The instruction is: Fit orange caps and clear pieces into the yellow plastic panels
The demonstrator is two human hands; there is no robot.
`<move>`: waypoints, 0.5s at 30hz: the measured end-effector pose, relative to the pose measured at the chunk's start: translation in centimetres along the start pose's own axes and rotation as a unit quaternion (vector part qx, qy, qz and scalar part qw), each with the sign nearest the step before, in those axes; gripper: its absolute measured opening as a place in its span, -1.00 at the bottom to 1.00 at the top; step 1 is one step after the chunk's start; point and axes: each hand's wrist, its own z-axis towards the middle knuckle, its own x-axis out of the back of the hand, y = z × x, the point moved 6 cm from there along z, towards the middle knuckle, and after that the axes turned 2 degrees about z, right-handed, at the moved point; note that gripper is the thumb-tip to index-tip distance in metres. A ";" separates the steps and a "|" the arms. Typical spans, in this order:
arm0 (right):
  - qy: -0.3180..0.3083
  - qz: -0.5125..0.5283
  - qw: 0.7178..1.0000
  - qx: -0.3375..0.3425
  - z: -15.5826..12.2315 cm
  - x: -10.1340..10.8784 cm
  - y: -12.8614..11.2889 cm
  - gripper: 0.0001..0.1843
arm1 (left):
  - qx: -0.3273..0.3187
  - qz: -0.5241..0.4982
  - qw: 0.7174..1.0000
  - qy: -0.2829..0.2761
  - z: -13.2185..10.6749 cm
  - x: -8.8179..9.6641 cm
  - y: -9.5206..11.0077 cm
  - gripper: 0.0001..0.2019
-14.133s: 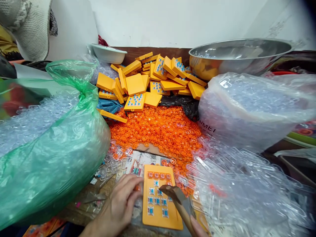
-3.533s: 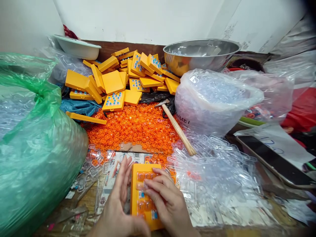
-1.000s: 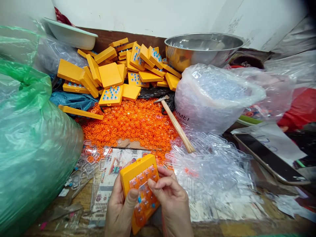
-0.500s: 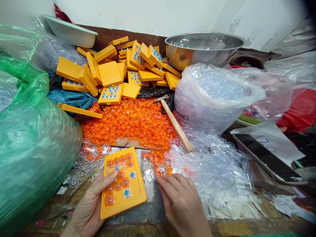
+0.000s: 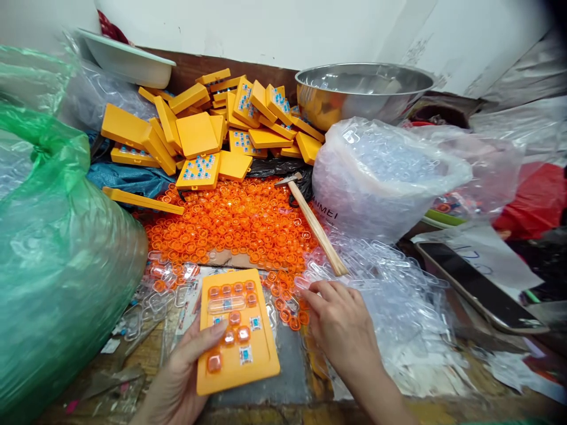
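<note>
My left hand holds a yellow keypad plate from below, thumb across its left edge. The plate carries orange key caps, one clear long cap and a few bare blue switches. My right hand rests to the right of the plate, fingers curled at the edge of the clear plastic caps, beside loose orange caps. Whether its fingertips pinch a cap I cannot make out. A wooden-handled hammer lies just beyond my right hand.
A heap of orange caps fills the middle, yellow plates pile behind it. A green bag bulges at the left, a clear bag at the right. A steel bowl, a white bowl and a phone lie around.
The keypad plate came up tilted in both hands, then went flat in my left hand alone. My right hand left it and moved right and forward to the clear caps.
</note>
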 end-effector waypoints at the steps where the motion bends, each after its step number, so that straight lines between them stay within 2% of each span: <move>1: -0.004 -0.004 1.000 -0.002 0.1 -0.3 0.0 -0.76 | 0.008 -0.005 1.000 -0.014 0.0 -0.1 -0.3 -0.25; 7: 0.010 0.004 1.000 -0.005 -0.1 -1.0 0.9 -0.82 | 0.035 -0.004 0.993 -0.112 -0.4 -1.0 -1.4 -0.20; 15: 0.097 0.064 0.992 0.043 -1.0 1.2 0.7 -0.87 | 0.035 -0.007 0.988 -0.150 -0.5 -1.3 -1.6 -0.08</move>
